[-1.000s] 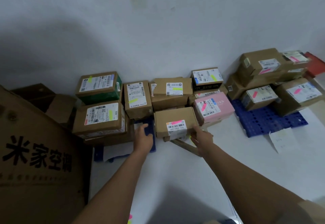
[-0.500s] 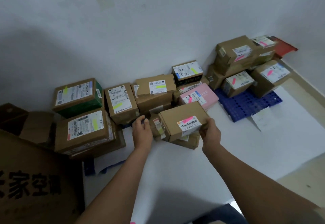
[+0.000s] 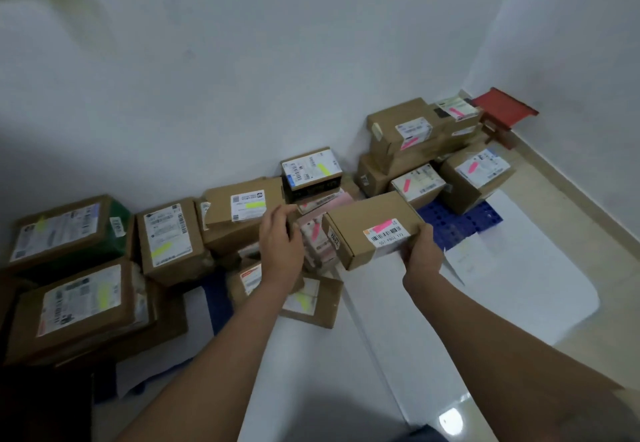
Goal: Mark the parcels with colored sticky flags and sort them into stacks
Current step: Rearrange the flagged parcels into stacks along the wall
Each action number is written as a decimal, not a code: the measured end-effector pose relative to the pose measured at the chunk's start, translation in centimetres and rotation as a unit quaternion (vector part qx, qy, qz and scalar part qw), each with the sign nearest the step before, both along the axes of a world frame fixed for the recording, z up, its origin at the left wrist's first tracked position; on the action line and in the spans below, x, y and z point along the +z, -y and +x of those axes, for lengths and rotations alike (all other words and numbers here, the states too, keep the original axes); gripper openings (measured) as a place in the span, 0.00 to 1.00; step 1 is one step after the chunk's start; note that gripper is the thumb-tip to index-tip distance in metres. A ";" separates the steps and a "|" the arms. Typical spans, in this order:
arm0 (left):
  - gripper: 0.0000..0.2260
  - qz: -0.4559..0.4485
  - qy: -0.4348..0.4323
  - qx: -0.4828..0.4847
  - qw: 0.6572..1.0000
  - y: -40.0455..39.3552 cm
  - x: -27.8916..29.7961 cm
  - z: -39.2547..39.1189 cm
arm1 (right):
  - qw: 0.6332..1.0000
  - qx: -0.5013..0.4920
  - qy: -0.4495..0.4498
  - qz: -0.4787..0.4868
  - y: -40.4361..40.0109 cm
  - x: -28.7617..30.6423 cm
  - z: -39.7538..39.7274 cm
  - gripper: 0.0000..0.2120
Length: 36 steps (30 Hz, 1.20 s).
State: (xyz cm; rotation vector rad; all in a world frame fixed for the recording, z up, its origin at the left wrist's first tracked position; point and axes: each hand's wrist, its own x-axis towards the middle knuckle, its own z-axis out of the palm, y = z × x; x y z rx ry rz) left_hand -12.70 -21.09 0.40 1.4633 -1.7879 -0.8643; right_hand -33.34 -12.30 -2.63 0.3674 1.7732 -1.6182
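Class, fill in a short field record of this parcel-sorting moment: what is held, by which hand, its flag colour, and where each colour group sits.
Held item: brown cardboard parcel with pink flag
Right hand: grips the parcel's near corner
Left hand: on the parcel's far end
Yellow-flagged parcels: left, along the wall
Pink-flagged parcels: right corner, over blue plastic pallet

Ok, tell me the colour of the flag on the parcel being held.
Pink, on the label of the parcel held by the right hand; head view.
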 end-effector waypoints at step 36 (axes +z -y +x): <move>0.12 0.203 0.082 -0.157 0.963 6.1 -5.0 -24.8 | 0.997 -0.055 -0.033 0.040 7.1 -0.2 -29.0 0.32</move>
